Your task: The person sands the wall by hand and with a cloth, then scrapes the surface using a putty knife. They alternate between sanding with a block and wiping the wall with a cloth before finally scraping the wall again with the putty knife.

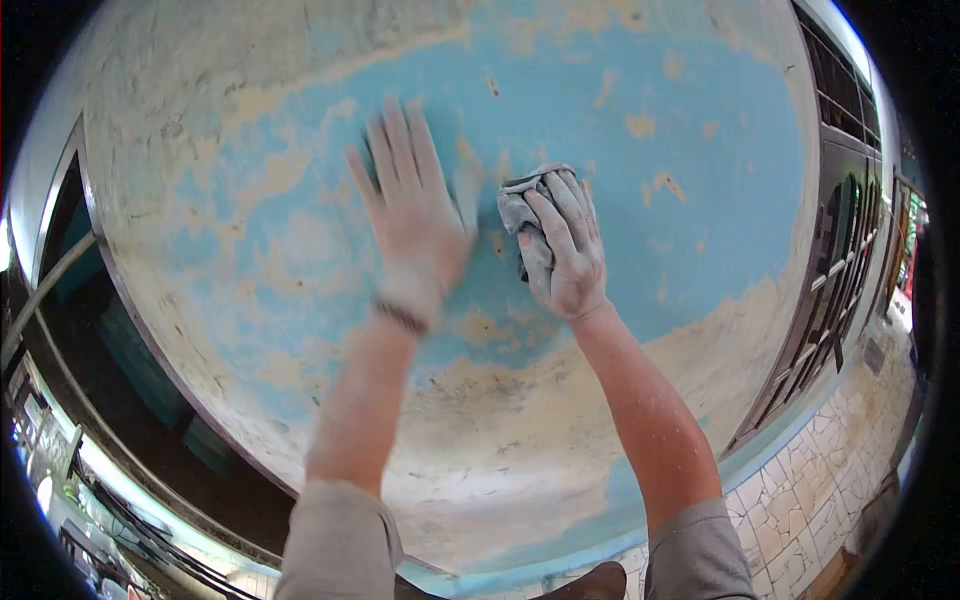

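My left hand (413,205), pale with dust and a little blurred, lies flat against or just over the wall (690,110), with its fingers stretched upward and nothing in it. A dark band (400,316) circles that wrist. To its right, my right hand (572,245) is wrapped round a crumpled grey cloth (518,212) and presses it to the wall. Dust whitens these fingers too. Around both hands the wall is blue, with worn beige patches and small brown spots. Part of the cloth is hidden under the fingers.
A dark-framed opening (130,360) borders the wall on the left. On the right stands a dark door or shutter with bars (835,230). Below lies a floor of broken pale tiles (800,490). Assorted objects (85,550) crowd the lower left.
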### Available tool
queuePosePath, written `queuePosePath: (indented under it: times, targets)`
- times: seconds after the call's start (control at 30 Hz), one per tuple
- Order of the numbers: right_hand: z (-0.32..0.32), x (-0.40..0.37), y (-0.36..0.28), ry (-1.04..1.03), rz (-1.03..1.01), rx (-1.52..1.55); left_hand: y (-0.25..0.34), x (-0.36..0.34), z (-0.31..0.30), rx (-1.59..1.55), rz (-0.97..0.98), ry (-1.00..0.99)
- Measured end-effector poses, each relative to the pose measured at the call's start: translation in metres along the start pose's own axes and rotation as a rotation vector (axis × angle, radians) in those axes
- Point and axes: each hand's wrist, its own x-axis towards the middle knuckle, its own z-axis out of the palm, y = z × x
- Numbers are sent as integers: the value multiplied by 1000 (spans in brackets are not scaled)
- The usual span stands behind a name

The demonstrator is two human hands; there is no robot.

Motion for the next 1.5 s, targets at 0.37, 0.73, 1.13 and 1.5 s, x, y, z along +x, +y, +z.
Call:
queuePosePath:
  times: [0.37,0.73,1.13,1.5]
  targets:
    - [0,-10,6,152,191,-26,-11,66,4,21,86,108]
    - [-1,-9,5,145,183,-13,15,-4,5,-9,140,-20]
    - [-3,-10,7,151,173,36,42,-65,0,-111,76,-154]
    - [-8,-14,11,189,205,144,49,-29,16,35,56,-75]
